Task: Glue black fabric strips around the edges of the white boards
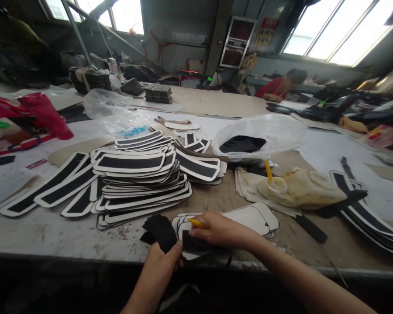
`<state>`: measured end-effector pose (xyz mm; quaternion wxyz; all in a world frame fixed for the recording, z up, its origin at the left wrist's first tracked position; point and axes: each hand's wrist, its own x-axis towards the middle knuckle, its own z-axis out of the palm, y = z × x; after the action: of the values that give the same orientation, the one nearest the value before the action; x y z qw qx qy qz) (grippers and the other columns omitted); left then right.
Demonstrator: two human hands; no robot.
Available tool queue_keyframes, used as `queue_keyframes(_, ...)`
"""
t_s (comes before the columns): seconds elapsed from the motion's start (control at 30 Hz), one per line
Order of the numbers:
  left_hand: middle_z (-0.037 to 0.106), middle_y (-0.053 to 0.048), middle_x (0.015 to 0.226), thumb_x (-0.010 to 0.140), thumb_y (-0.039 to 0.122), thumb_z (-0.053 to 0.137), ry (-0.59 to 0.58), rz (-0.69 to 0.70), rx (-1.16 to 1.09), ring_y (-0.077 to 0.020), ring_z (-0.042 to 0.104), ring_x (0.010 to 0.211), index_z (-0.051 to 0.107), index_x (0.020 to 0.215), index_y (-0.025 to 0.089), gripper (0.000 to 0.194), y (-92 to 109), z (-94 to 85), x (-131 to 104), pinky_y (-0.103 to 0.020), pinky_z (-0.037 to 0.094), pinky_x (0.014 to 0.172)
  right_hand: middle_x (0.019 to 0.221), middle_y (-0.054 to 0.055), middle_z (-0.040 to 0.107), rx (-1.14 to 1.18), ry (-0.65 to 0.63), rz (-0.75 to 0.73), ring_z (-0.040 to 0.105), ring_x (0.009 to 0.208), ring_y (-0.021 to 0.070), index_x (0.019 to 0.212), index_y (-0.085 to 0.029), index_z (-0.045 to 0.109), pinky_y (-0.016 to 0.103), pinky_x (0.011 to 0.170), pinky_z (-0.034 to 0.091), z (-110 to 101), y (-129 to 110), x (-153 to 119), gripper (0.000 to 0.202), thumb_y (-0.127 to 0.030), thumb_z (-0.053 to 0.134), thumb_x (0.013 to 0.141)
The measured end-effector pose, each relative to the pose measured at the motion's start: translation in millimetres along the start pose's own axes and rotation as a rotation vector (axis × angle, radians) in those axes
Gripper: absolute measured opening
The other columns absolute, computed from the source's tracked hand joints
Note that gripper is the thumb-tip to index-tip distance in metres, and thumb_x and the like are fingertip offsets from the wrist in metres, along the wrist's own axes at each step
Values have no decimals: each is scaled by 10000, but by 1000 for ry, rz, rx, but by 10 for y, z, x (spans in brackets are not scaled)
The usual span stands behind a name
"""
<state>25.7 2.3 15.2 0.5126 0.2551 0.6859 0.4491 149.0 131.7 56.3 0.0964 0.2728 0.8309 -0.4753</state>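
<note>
Well left of the left hand and farther back than its fingers, a red bag lies on the worktop. Nearer the fingers, also on their left, white-edged black pieces lie fanned and partly overlapping, beside a tall, uneven stack of like pieces just beyond the left fingers. The left thumb and fingers pinch a bundle of black strips, which curls up and away above them. Just right of these fingers, the right hand pinches a yellow stick between thumb and fingers, its tip towards the left; a black piece lies under the right fingers, but I cannot tell whether they grip it. White panels, overlapping, reach from beneath the right hand to beyond its right side. Farther back from the right fingers sit a clear bag with something black inside and, nearer, a tub with a second yellow stick standing tilted in it. Well right of the right fingers lies another pile of white-edged black pieces.
</note>
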Motion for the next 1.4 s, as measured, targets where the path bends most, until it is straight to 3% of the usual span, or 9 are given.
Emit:
queue_keyframes(0.17, 534, -10, 455, 713, 444, 522, 27, -26, 4, -123, 446, 463, 528, 536, 151, 342, 21, 21, -17, -240, 314, 487, 688, 22, 614, -330, 68, 21, 533, 621, 135, 799, -154, 618, 211, 536, 326, 32, 13, 46, 254, -360, 471, 817)
queue_keyframes(0.3, 529, -10, 445, 723, 440, 502, 46, -39, 16, -130, 450, 462, 506, 500, 165, 354, 49, 35, -10, -247, 321, 489, 778, 71, 665, -479, 76, 32, 603, 732, 205, 846, -164, 638, 243, 585, 356, 62, -30, 65, 289, -383, 450, 825)
queue_keyframes(0.5, 505, -1, 406, 685, 482, 550, 104, -44, 106, -139, 451, 430, 534, 513, 160, 365, 16, 55, 42, -253, 316, 461, 831, 79, 674, -494, 106, 70, 610, 764, 206, 887, -182, 642, 246, 598, 369, 102, -71, 40, 263, -352, 450, 828)
queue_keyframes(0.63, 480, 18, 411, 681, 469, 557, 138, -16, 110, -131, 437, 437, 495, 488, 174, 358, 3, 74, 41, -250, 307, 462, 809, 71, 672, -475, 65, 87, 607, 751, 211, 852, -182, 641, 246, 584, 362, 15, -10, -146, 284, -430, 526, 778)
queue_keyframes(0.77, 466, 25, 380, 671, 441, 573, 161, -16, 102, -127, 419, 409, 467, 459, 184, 350, 25, 102, 42, -249, 295, 444, 782, 76, 675, -520, 104, 172, 618, 737, 222, 820, -185, 637, 257, 580, 362, -85, 49, -290, 265, -408, 495, 806)
queue_keyframes(0.93, 469, 25, 367, 655, 441, 592, 191, -31, 87, -129, 424, 395, 473, 448, 183, 352, 16, 122, 66, -248, 302, 436, 816, 98, 690, -610, 117, 237, 633, 767, 243, 854, -196, 651, 270, 594, 385, -96, 67, -211, 224, -354, 500, 807)
queue_keyframes(1.2, 449, 27, 339, 637, 468, 610, 239, -56, 61, -133, 421, 372, 477, 449, 183, 366, -38, 162, 95, -253, 303, 431, 820, 102, 691, -636, 120, 201, 633, 777, 246, 864, -200, 652, 276, 598, 389, -77, 140, -94, 227, -362, 504, 805)
queue_keyframes(1.3, 432, 42, 350, 644, 458, 605, 250, -68, 69, -128, 402, 385, 479, 474, 188, 343, -30, 171, 84, -254, 290, 436, 818, 94, 685, -608, 89, 180, 624, 774, 245, 866, -197, 645, 271, 588, 373, -147, 175, -196, 249, -402, 526, 789)
queue_keyframes(1.4, 427, 45, 366, 636, 491, 611, 256, -101, 76, -124, 396, 409, 461, 467, 191, 376, -46, 154, 79, -255, 287, 459, 807, 73, 673, -581, 68, 184, 605, 767, 236, 850, -203, 632, 267, 594, 359, -280, 295, -471, 247, -420, 561, 758)
